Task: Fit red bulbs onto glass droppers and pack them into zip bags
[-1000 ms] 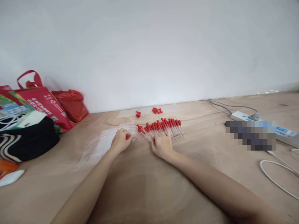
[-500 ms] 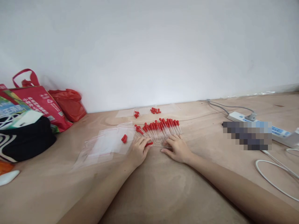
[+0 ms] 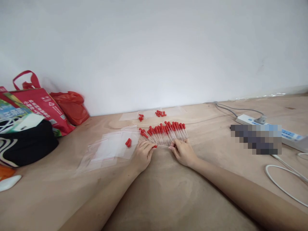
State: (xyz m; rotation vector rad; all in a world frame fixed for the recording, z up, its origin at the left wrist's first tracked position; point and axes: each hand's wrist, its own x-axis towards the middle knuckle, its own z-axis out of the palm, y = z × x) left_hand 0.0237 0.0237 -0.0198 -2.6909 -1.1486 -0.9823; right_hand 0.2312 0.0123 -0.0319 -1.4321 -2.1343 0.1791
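My left hand [image 3: 143, 154] pinches a red rubber bulb [image 3: 154, 146] at its fingertips. My right hand [image 3: 183, 152] is closed on the far end of a thin clear tube [image 3: 164, 146], which runs level between both hands. Just beyond the hands lies a row of several clear droppers with red bulbs [image 3: 166, 128], bulbs pointing toward the wall. Two loose red bulbs [image 3: 128, 142] rest on clear zip bags [image 3: 106, 149] left of my left hand. More loose red bulbs [image 3: 160, 113] lie behind the row, with another small group [image 3: 141, 117] to their left.
A red shopping bag [image 3: 40, 107], a red plastic bag [image 3: 72, 107] and a black pouch [image 3: 31, 141] stand at the left. On the right are a white power strip [image 3: 247, 120], a blurred-out dark object [image 3: 255, 139] and a white cable [image 3: 267, 173]. A pale wall [image 3: 154, 57] rises behind.
My right hand's fingers have closed on the tube's end. The red bulb at my left fingertips is now more covered, and the bulb and tube are in line.
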